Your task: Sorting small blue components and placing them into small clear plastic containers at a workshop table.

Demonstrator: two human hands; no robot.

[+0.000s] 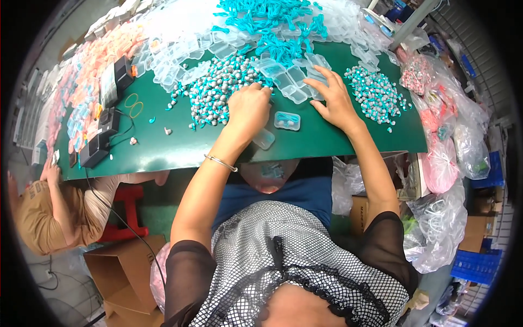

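Observation:
My left hand (249, 110), with a bangle on its wrist, is closed at the right edge of a pile of small grey-and-teal plugs (210, 98). Its curled fingers hide whatever they hold. Fingers apart, my right hand (336, 103) reaches beside several open clear plastic cases (291, 82), and I cannot tell whether its fingertips touch them. Between my hands lies a small clear case (287, 121) with a teal cord and pale pieces inside. Another clear case (264, 139) lies near my left wrist, close to the table's front edge.
Teal cords (278, 41) are heaped at the back among clear cases. A second pile of plugs (376, 95) sits right. Dark boxes (107, 122) with a cable and a heap of peach-coloured pieces (103, 52) are left. A co-worker (60, 210) works there. Filled plastic bags (438, 158) crowd the right.

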